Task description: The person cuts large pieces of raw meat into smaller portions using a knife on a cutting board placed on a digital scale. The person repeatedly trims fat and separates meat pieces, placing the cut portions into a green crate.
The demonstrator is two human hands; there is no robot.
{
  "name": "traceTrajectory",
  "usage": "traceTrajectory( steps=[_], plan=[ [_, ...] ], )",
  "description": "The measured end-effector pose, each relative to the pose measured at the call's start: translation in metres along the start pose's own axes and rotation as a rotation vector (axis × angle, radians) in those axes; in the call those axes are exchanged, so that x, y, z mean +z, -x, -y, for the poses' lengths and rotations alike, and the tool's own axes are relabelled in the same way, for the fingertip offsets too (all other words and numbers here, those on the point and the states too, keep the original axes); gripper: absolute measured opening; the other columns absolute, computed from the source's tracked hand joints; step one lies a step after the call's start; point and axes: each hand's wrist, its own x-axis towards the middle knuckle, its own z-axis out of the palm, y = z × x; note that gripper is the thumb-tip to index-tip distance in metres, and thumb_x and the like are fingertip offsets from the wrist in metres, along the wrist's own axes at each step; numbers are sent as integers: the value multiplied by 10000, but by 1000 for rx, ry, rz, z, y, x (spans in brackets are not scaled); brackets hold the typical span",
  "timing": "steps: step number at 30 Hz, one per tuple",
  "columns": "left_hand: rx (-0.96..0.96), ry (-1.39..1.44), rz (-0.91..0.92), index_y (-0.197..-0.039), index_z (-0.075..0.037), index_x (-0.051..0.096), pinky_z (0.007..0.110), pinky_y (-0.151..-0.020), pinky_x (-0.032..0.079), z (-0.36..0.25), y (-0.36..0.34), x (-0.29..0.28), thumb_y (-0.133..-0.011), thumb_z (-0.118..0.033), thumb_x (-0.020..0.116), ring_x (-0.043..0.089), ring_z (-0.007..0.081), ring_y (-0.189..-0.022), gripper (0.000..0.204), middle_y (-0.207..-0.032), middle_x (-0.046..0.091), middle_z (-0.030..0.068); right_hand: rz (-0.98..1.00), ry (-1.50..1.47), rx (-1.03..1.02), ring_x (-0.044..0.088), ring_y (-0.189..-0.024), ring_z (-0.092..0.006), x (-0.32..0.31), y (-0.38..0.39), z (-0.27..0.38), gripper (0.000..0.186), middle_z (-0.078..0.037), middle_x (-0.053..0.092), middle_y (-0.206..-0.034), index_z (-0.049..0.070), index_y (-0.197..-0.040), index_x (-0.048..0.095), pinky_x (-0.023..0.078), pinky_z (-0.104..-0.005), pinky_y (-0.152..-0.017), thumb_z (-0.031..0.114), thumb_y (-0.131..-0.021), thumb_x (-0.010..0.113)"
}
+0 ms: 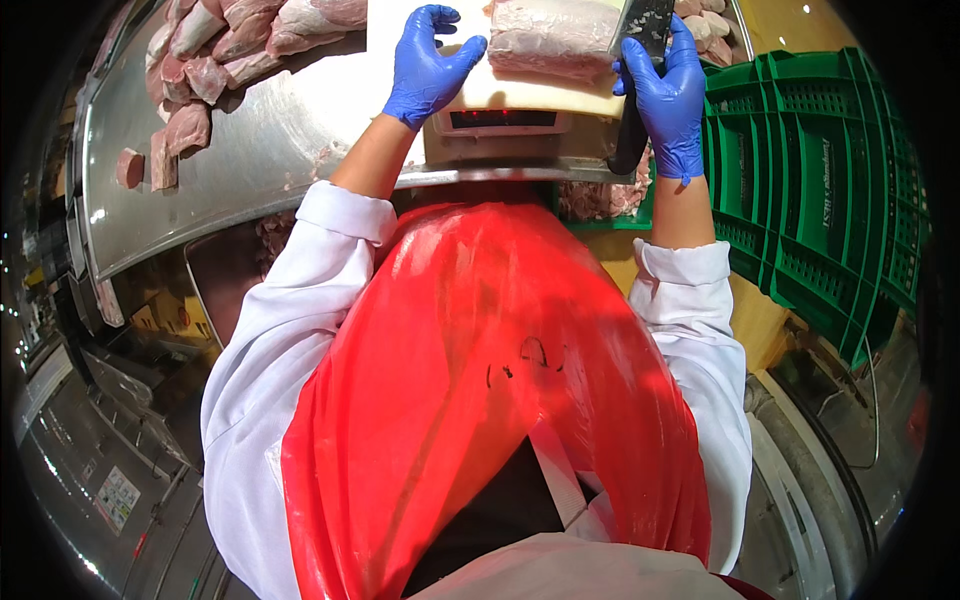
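A thick pale pink meat loin (553, 40) lies on a cream-coloured board (590, 100) at the top of the view. My left hand (430, 68), in a blue glove, is just left of the loin's end, thumb and fingers apart and nothing held between them. In my right hand (667, 98), also gloved in blue, is a wide-bladed knife (645, 28) with a dark handle. The blade stands at the loin's right end and has pale scraps stuck on it. Whether the blade touches the meat, I cannot tell.
Several cut meat pieces (228, 45) are heaped on the metal table (270, 120) to the left. A scale display (503, 120) glows red before the board. Stacked green crates (810, 170) stand at the right. Meat scraps (600, 199) fill a container below the table edge.
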Motion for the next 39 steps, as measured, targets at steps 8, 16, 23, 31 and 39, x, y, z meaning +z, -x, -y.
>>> traceTrajectory(
  steps=[8, 16, 23, 31, 39],
  plan=[
    [-178, -46, 45, -877, -19, 708, 285, -683, 554, -18, 15, 22, -877, -210, 775, 656, 119, -669, 202, -749, 717, 57, 104, 425, -179, 587, -544, -186, 32, 11, -2, 774, -110, 605, -680, 57, -1607, 306, 509, -382, -560, 37, -893, 603],
    [-53, -41, -19, -866, -28, 703, 299, -662, 548, -20, 24, 31, -876, -139, 720, 660, 142, -652, 113, -745, 710, 82, 345, 1076, -432, 686, -629, -339, 57, 22, -51, 793, -183, 672, -799, 259, -1615, 322, 568, -451, -569, 49, -894, 577],
    [-32, -92, -39, -831, -23, 668, 340, -640, 545, -9, 32, 16, -860, -112, 694, 660, 204, -622, 96, -704, 681, 108, 596, 1388, -248, 656, -589, -354, -7, 93, -7, 907, -181, 636, -783, 323, -1637, 263, 548, -471, -536, 5, -849, 580],
    [-172, -114, 51, -872, -18, 689, 276, -678, 539, 10, 11, -37, -884, -142, 730, 624, 97, -668, 131, -735, 692, 55, 442, 997, -206, 625, -588, -346, -44, 125, -10, 823, -138, 598, -771, 313, -1631, 301, 518, -464, -555, 47, -911, 598],
    [-5, -65, 232, -992, 1, 698, 364, -800, 575, 15, -14, -46, -827, -283, 782, 704, 234, -802, 339, -897, 723, 129, 14, 886, -304, 623, -612, -347, 75, 57, -52, 710, -162, 659, -805, 269, -1598, 388, 534, -438, -628, 83, -951, 616]
  ],
)
